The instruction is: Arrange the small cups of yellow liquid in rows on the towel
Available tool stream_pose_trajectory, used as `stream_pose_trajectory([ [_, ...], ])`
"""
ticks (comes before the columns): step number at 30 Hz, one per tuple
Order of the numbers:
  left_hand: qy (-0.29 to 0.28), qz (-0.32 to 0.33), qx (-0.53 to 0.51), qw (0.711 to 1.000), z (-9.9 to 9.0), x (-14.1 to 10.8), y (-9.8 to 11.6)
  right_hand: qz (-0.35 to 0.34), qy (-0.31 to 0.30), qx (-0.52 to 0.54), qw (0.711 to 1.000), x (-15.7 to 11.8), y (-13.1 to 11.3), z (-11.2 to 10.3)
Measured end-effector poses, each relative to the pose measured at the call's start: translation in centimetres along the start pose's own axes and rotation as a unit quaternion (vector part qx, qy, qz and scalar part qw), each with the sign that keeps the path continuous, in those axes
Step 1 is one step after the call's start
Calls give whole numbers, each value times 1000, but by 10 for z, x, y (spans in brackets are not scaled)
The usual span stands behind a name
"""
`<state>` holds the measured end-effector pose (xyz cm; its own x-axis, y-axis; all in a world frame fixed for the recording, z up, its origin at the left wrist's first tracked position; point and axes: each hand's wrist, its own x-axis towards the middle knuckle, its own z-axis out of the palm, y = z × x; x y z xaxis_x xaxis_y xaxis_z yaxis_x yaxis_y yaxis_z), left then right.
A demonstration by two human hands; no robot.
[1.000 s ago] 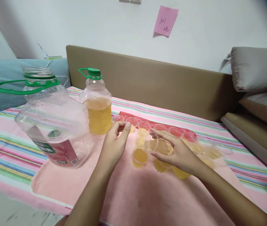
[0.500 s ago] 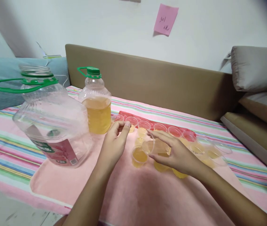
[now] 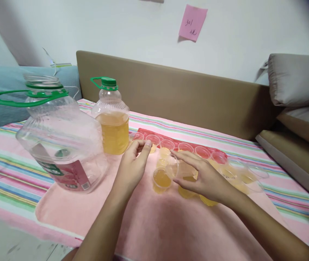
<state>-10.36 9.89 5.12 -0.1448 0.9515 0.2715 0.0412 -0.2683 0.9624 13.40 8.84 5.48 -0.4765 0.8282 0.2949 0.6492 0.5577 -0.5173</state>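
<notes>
My right hand [image 3: 206, 174] is closed around a clear plastic cup [image 3: 172, 167], tipped on its side with its mouth facing left. Just below that mouth stands another clear cup of yellow drink [image 3: 161, 179]. My left hand [image 3: 133, 163] is loosely closed, thumb close to the curled forefinger, with nothing visible in it; it is left of the tipped cup. Several more filled cups stand in rows behind and beneath my right hand, partly hidden by it. A capped bottle of yellow drink [image 3: 115, 132] stands behind my left hand.
A large uncapped clear bottle [image 3: 62, 145] with a green handle stands at left. The cups stand on a pink cloth [image 3: 154, 224] over a striped sheet [image 3: 7, 159]. Red plastic wrap [image 3: 180, 137] lies behind them. A brown headboard [image 3: 171, 94] and stacked cushions [image 3: 298, 79] border the bed.
Both hands keep nearly the same pose, with the cup in my right hand still tipped. The view shifts very slightly.
</notes>
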Motion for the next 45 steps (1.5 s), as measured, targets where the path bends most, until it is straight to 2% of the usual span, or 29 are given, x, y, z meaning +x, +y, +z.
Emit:
stream_pose_trajectory([
  [6, -2, -3, 2, 1000, 0, 0, 1, 3, 1, 1, 1000, 0, -1, 0],
  [20, -6, -4, 9, 1000, -1, 1, 1, 28, 51, 61, 996, -1, -4, -2],
  [35, -13, -2, 27, 1000, 2, 0, -1, 73, 90, -5, 993, -61, 40, -43],
  [45, -21, 7, 40, 999, 3, 1, -2, 31, 57, -78, 995, -72, 43, -46],
])
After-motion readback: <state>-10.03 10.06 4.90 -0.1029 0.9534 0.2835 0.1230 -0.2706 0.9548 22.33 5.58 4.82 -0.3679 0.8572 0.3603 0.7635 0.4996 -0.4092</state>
